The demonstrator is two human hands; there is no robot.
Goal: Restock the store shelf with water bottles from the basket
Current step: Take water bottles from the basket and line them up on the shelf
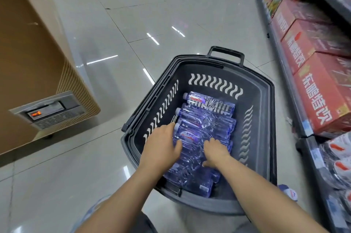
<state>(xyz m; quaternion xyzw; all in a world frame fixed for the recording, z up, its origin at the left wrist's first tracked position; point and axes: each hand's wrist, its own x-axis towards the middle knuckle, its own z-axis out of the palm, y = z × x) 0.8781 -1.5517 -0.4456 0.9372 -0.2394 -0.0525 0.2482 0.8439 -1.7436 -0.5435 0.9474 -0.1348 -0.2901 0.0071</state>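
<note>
A dark grey plastic basket stands on the floor in front of me, holding several clear water bottles with white caps and red-lettered labels, lying on their sides. Both my hands are down inside it. My left hand lies over the cap end of one bottle, thumb along its side, fingers curving round it. My right hand grips the other end of the same pile, fingers curled over the bottles. The store shelf runs along the right.
Red cartons and wrapped packs fill the bottom shelf at right. A tan freezer cabinet with a lit display stands at left. Glossy tiled floor stretches ahead. The basket's pull handle sticks up at its far end.
</note>
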